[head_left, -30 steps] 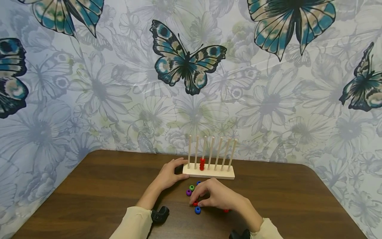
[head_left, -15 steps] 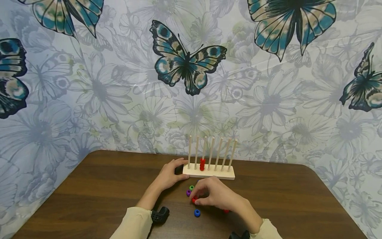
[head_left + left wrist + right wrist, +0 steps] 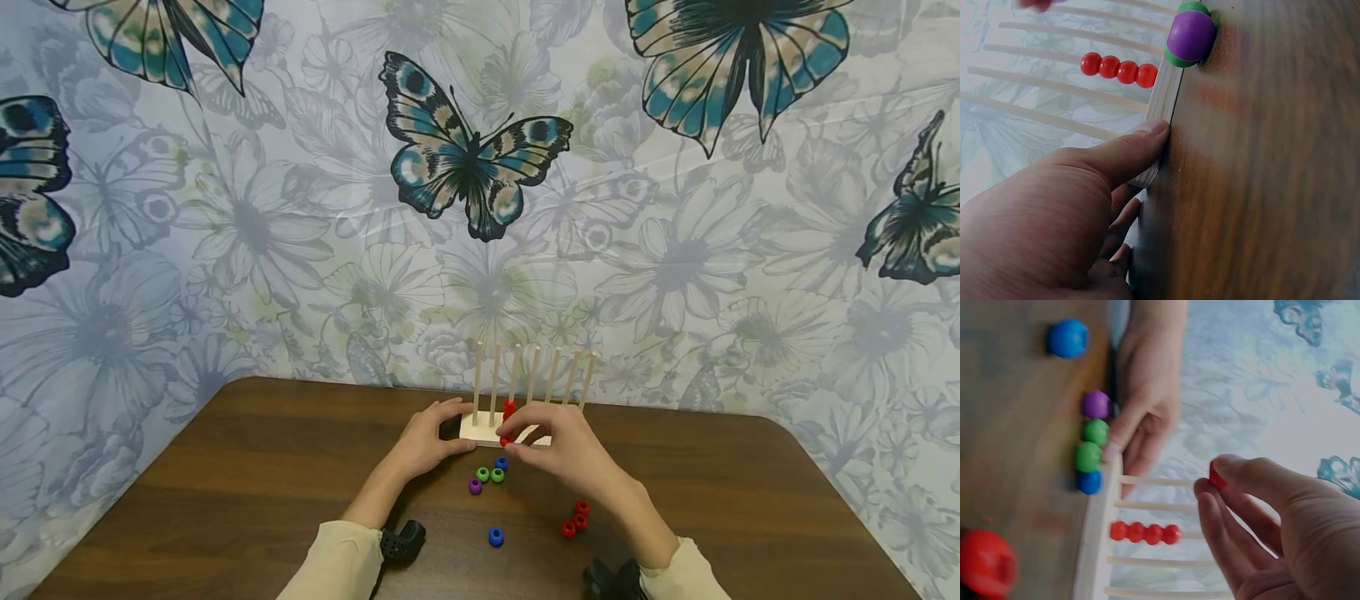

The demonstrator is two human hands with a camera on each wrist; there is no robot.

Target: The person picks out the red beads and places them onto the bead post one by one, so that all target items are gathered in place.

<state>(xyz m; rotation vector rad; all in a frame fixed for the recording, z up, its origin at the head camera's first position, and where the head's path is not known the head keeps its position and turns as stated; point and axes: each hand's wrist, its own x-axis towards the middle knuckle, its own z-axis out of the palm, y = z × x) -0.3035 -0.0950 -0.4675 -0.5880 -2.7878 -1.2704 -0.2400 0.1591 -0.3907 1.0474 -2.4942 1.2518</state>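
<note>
My left hand [image 3: 423,437] grips the left end of a wooden peg rack [image 3: 480,429], its thumb on the front edge and its fingers behind. Several thin pegs rise from the base. Red beads [image 3: 1145,533] are stacked on the third peg from the left. In my right hand [image 3: 566,437], thumb and fingertips pinch a single red bead [image 3: 1215,475]. The right wrist view has that bead beside the upper part of the pegs, apart from the stack. In the head view, this hand hides the base's right part.
Before the rack lie two green beads [image 3: 483,474], a purple bead [image 3: 476,486] and a blue bead [image 3: 501,462]. Another blue bead [image 3: 496,537] sits nearer. Loose red beads [image 3: 580,521] lie beside my right forearm. Behind the brown table [image 3: 300,467] hangs butterfly-patterned cloth.
My right hand has picked up a red bead from the table and carried it up and forward to the rack. The near blue bead has shifted slightly closer. My left hand stays in place.
</note>
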